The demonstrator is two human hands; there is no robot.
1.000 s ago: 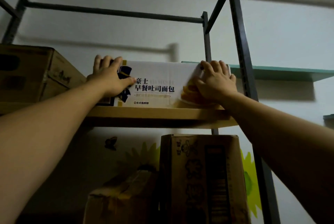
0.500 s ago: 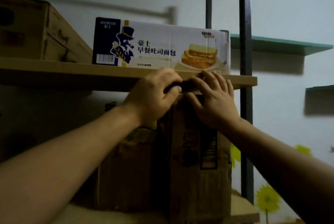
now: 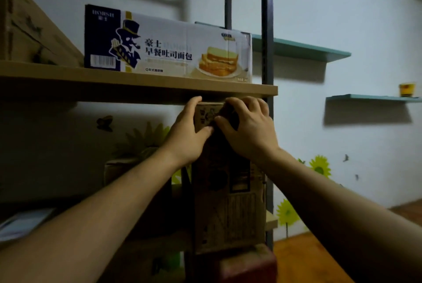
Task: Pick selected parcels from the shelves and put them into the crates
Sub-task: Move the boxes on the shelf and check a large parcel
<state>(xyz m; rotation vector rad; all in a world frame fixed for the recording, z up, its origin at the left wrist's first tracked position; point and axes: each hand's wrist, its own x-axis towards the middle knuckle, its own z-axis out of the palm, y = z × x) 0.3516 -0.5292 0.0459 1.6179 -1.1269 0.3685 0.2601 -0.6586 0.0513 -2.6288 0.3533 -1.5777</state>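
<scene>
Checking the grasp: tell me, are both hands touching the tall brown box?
Touching. The head view shows the left hand and right hand wrapped over the top corners of the tall brown box, fingers on the cardboard.

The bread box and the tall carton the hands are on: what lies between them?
In the head view, only the wooden shelf board: the bread box stands on it, the tall carton beneath.

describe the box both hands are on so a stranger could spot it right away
Find the wooden shelf board holding the white bread box. Directly beneath its right end stands a tall brown carton, gripped at its top by the left hand and right hand. Unlike its neighbours, it stands upright.
</scene>
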